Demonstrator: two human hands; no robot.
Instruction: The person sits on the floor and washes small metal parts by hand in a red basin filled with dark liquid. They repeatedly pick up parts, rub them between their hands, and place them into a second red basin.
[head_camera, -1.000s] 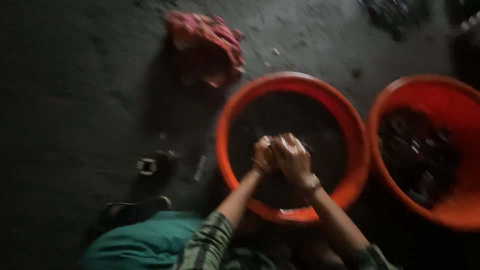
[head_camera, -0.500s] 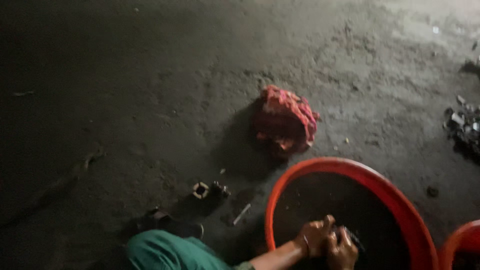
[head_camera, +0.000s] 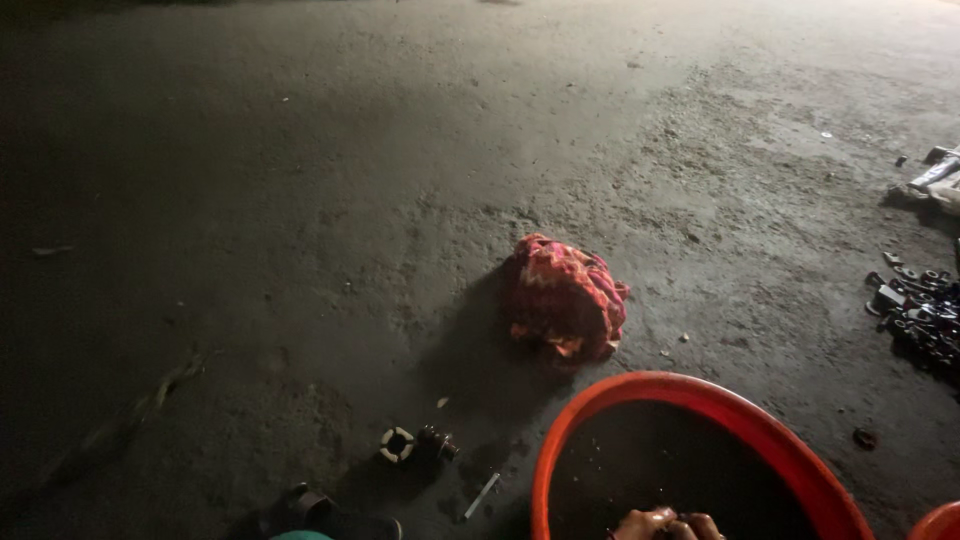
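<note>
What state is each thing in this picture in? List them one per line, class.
Orange basin: upright on the floor, inside dark, contents unclear.
Red patterned cloth: crumpled in a heap, beside the basin.
Small ring-shaped part: lying flat on the floor.
Heap of small dark parts: loose at the right edge.
Hands: together over the basin, mostly cut off; grip unclear.

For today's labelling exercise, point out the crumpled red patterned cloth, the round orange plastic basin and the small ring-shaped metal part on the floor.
Crumpled red patterned cloth (head_camera: 565, 298), head view, its bunched middle.
Round orange plastic basin (head_camera: 600, 400), head view, upper left rim.
Small ring-shaped metal part (head_camera: 397, 444), head view, its ring face.
</note>
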